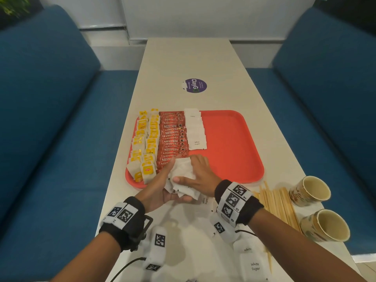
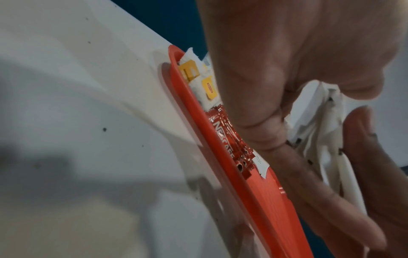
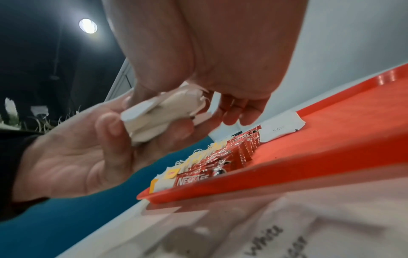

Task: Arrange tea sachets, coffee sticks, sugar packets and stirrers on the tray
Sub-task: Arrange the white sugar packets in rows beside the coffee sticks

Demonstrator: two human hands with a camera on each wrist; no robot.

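Observation:
A red tray [image 1: 230, 143] lies on the white table. On its left part stand rows of yellow tea sachets [image 1: 145, 143], red coffee sticks [image 1: 172, 137] and white sugar packets [image 1: 195, 129]. Over the tray's near edge both hands hold a bunch of white sugar packets [image 1: 183, 176]. My left hand [image 1: 160, 188] cups the bunch from below, and my right hand [image 1: 198, 171] grips it from above, thumb across the top. The bunch [image 3: 159, 118] shows between both hands in the right wrist view, and in the left wrist view [image 2: 318, 132] too. Wooden stirrers [image 1: 278, 202] lie on the table at the right.
Two paper cups [image 1: 311, 190] [image 1: 325, 225] stand beside the stirrers near the table's right edge. Loose sugar packets [image 1: 252, 261] lie on the table near me. A purple round sticker [image 1: 195, 85] sits farther back. Blue sofas [image 1: 50, 119] flank the table.

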